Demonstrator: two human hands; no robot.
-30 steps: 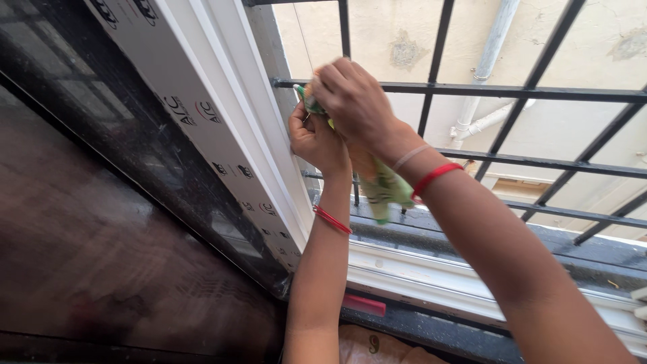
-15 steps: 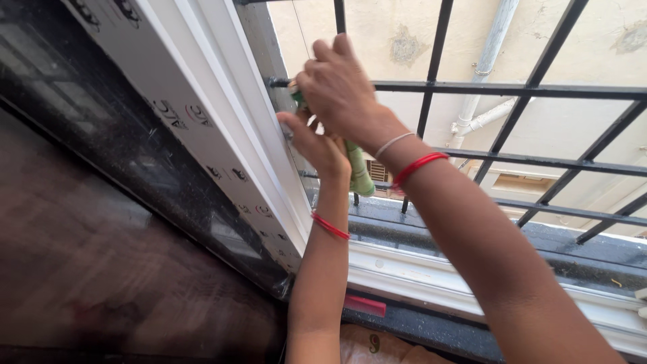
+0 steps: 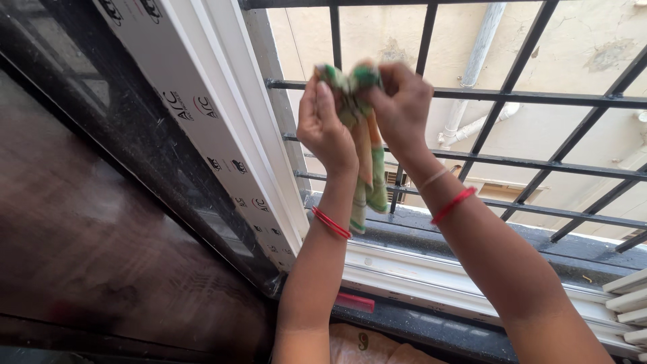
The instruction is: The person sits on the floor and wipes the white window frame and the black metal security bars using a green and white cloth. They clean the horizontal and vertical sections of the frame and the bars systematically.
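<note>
1. Closest to the camera, both forearms reach up from the bottom edge. The left hand [image 3: 327,128] and right hand [image 3: 402,108] meet in front of the window, each pinched shut on the top of a green and orange cloth [image 3: 364,162].
2. The cloth is bunched between the fingertips up top and hangs loose below, between the wrists, near the grille but not clearly touching it. Looks like it's held up like that so the free end can drop and open out.
3. Just left is the white window frame [image 3: 222,121], still with protective film, and dark glass [image 3: 101,222] beyond it.
4. Below sits the white sliding track [image 3: 418,269] on a dark stone sill [image 3: 472,236].
5. Behind the hands, a black metal grille [image 3: 539,98].
6. Farthest out, a stained cream wall [image 3: 573,40] with a grey drainpipe [image 3: 475,67]. Bright daylight outside.
</note>
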